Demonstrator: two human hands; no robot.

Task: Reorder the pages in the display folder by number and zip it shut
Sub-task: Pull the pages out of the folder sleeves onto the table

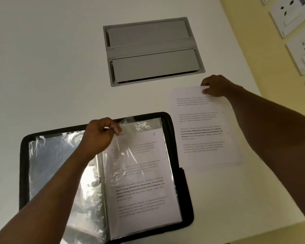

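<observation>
While the broad white table (60, 67) is carrying everything, the black zip-edged display folder (102, 175) is being kept open flat at its near left, with the grey recessed cable hatch (153, 51) lying far beyond it. To the folder's right, a loose white printed sheet (204, 127) is being held on the table, just beside the folder's edge. Inside the folder, a clear crinkled plastic sleeve (139, 155) is being lifted over a printed page marked 6 (154, 134). The sleeve's far top corner is being pinched by the left hand (102, 136), fingers curled. The loose sheet's far edge is being pinched by the right hand (214, 86). Sleeves and paper are probably light, limp and slippery, so edges and corners are being judged the best holds.
</observation>
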